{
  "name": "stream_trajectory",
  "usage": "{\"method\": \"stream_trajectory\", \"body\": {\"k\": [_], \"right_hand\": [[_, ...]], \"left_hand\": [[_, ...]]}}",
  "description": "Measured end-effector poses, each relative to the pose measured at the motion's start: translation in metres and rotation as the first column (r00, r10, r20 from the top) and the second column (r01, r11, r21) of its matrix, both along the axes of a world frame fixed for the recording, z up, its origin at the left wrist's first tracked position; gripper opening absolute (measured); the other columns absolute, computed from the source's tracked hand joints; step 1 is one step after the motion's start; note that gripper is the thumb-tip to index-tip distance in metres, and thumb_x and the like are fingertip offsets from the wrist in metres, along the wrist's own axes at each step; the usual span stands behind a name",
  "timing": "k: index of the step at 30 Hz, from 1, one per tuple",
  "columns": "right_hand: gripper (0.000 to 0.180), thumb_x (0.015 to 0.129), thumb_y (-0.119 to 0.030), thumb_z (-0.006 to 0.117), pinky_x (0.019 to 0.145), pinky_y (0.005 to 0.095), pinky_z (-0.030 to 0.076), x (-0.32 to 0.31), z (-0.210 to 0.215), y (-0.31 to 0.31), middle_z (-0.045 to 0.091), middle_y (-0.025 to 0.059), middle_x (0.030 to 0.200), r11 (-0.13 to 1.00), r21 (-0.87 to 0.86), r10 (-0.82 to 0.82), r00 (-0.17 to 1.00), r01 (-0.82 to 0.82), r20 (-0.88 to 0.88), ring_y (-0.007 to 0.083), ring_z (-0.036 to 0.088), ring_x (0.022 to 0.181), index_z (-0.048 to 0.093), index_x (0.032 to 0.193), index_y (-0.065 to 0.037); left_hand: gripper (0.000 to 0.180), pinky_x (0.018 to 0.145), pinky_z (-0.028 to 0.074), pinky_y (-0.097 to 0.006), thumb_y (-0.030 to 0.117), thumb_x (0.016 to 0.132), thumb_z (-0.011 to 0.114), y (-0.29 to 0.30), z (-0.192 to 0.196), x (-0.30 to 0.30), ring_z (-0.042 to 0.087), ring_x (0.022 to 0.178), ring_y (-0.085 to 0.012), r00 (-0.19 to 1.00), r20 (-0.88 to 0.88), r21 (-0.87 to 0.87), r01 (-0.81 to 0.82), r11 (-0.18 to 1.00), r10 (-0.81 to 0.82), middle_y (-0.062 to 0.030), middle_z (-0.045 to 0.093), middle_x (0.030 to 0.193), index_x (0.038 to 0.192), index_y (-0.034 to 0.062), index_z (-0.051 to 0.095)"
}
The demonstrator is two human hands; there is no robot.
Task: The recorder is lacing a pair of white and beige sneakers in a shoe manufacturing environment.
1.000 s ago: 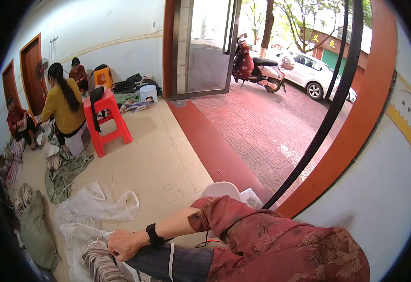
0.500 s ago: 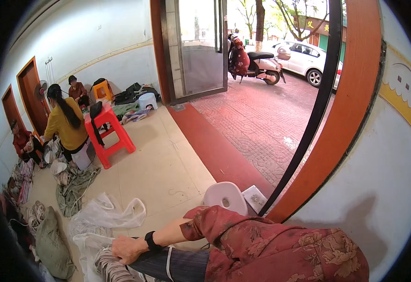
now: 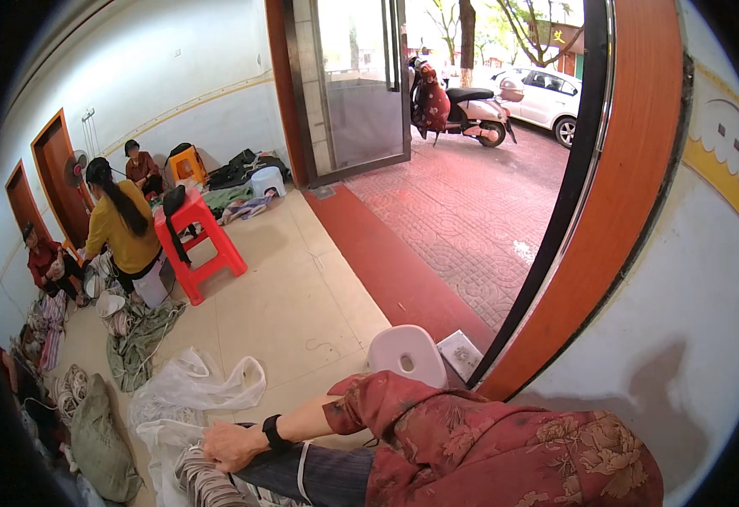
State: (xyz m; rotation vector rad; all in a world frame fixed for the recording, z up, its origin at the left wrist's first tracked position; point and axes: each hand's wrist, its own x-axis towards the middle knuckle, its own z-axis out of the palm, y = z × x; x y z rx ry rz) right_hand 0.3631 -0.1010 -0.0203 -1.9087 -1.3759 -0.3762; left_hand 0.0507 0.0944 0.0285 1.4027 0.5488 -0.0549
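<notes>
My right hand (image 3: 232,446), with a black watch (image 3: 275,433) on its wrist, lies at the knee end of my dark striped trouser leg (image 3: 323,470). Its fingers are curled down over a bundle of pale cords (image 3: 202,480); the fingertips are partly hidden. A white band (image 3: 303,473) loops across the trouser leg. Beside the bundle a thin white plastic bag (image 3: 209,384) spreads over the floor. My arm is in a red patterned sleeve (image 3: 462,444). My left hand is out of the picture.
A pale stool (image 3: 407,355) stands near the doorway, a red stool (image 3: 196,241) farther off. Olive sacks (image 3: 103,448) and cord bundles (image 3: 67,389) lie at left. Several people sit beyond, one in a yellow top (image 3: 128,228). A scooter (image 3: 462,106) stands outside.
The view has shifted slightly, so the room appears a little lower and to the right. My right hand stays at the bundle, with hardly any change of its own.
</notes>
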Motion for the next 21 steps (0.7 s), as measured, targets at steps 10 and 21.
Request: {"method": "stream_trajectory", "body": {"k": [10,21], "right_hand": [[0.02,0.055,-0.023,0.062,0.057,0.0483,0.043,0.002,-0.002,-0.007,0.059,0.0196,0.06,0.993,-0.115,-0.025,0.999,0.02,-0.039,0.039,0.059,0.06,0.063,0.057,-0.003],[0.016,0.056,-0.022,0.064,0.07,0.0467,0.037,0.0,-0.008,-0.002,0.062,0.0161,0.064,0.99,-0.136,-0.048,0.999,0.046,-0.01,0.0363,0.059,0.065,0.066,0.061,-0.007]], "left_hand": [[0.043,0.089,0.048,-0.038,0.015,0.098,0.055,-0.071,0.057,-0.008,0.059,0.099,-0.0227,0.975,0.138,0.128,0.156,0.979,-0.173,-0.0121,0.059,0.113,0.136,-0.0012,0.045],[0.037,0.084,0.049,-0.036,0.017,0.096,0.056,-0.107,0.093,-0.029,0.06,0.095,-0.0208,0.879,0.324,0.175,0.308,0.935,-0.35,-0.0117,0.061,0.107,0.128,-0.0014,0.049]]}}
